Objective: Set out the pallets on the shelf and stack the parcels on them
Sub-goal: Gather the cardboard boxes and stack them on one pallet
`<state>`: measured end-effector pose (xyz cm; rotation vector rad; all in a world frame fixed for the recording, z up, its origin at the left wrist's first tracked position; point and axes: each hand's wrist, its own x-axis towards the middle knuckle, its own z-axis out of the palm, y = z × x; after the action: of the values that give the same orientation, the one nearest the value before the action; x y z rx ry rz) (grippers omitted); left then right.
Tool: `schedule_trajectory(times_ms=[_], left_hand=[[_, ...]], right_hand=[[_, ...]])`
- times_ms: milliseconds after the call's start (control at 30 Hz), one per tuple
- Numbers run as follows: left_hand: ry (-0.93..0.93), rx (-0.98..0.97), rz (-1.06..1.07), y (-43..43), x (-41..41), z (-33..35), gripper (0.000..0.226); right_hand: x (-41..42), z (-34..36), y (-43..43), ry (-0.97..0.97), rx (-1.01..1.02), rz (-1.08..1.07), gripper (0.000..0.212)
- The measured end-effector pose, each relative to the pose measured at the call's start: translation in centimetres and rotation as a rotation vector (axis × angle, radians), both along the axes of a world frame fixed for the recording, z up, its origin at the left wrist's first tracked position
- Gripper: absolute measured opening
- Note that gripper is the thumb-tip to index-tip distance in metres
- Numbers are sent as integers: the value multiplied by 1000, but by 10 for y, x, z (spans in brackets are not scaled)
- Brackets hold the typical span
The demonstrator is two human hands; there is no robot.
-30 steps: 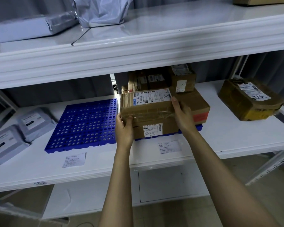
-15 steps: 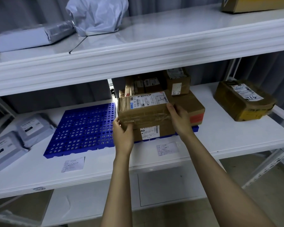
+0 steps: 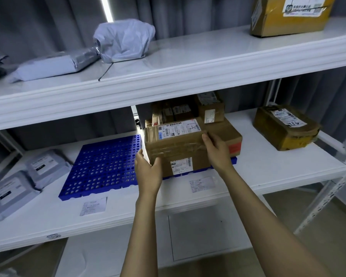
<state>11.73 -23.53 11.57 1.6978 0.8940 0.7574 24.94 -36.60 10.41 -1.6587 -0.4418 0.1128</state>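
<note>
1. Stacking step: box (image 3: 174,144) on parcel (image 3: 188,166), right pallet (image 3: 233,160), middle shelf (image 3: 268,172).
2. Left grip (image 3: 148,172) and right grip (image 3: 216,150) clasping box ends.
3. Next: square up, let go, fetch parcels for empty left pallet (image 3: 104,166).

Dim, cool light; wide-angle edge bowing

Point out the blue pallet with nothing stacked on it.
The left pallet: its holed top is bare, while the right pallet is covered by cardboard boxes.
</note>
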Motion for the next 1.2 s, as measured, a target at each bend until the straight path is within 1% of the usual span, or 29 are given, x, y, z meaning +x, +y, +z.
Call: schedule_trajectory(times_ms=[100,133,200,267,333,433,500,633,700,800,867,1000,1100,1200], left_hand=[[21,81,14,-7,-8,9,55],[18,109,17,-10,-10,12,55],[4,179,8,-19,-16,22,54],[-27,249,-35,-30,-22,32,52],[-63,292,-140,-42,-28,45,49],[-91,368,-378,-64,-32,69,46],[-77,508,-482,-78,-31,94,45],[-92,859,-619,-103,-22,156,49],[-87,997,-635,-111,-14,189,49],[-100,1132,-616,-117,6,228,49],[-64,1143,-621,-118,25,247,50],[-8,1015,-676,-121,73,271,52],[83,877,-699,-129,112,278,54],[132,793,-657,-136,146,283,58]], right_hand=[[-8,4,-11,-31,3,-41,21],[-10,6,-14,-44,-1,-52,22],[-14,10,-21,-63,-3,-84,38],[-19,17,-31,-89,-3,-119,47],[-24,29,-43,-151,13,-159,43],[-27,53,-64,-293,42,-267,29],[-25,75,-78,-394,58,-379,25],[-20,132,-100,-616,123,-541,17],[-13,163,-108,-687,129,-594,16],[8,201,-118,-746,75,-652,22],[26,223,-126,-741,8,-685,29],[65,252,-140,-631,-119,-708,43],[92,264,-146,-541,-175,-676,54],[113,267,-149,-446,-211,-599,64]])
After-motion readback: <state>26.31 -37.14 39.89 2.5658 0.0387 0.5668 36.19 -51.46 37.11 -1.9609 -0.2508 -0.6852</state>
